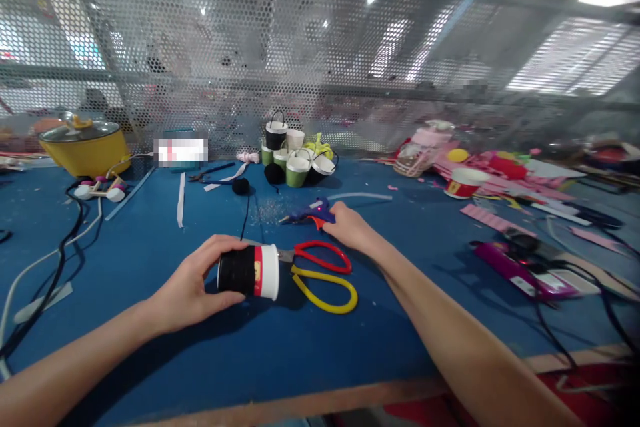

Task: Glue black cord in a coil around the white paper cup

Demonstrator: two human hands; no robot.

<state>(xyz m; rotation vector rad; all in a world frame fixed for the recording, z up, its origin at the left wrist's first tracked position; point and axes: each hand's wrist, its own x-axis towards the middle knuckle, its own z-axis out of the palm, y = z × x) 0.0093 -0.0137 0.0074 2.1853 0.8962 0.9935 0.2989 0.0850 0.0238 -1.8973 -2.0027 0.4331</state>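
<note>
My left hand (193, 283) is wrapped round a paper cup (250, 271) lying on its side on the blue table (280, 347); the cup is partly covered in black with a red band and a white rim. My right hand (350, 228) reaches forward and closes on the handle of a blue glue gun (307, 213), whose nozzle points left. Scissors (323, 270) with one red and one yellow handle lie between the two hands, just right of the cup.
A cluster of finished cups (293, 157) with handles stands at the back centre. A yellow pot (85, 143) sits back left, with cables (60, 253) trailing forward. Pink craft pieces, a red-white cup (465, 183) and a purple box (520, 270) lie right. Perforated mesh closes the back.
</note>
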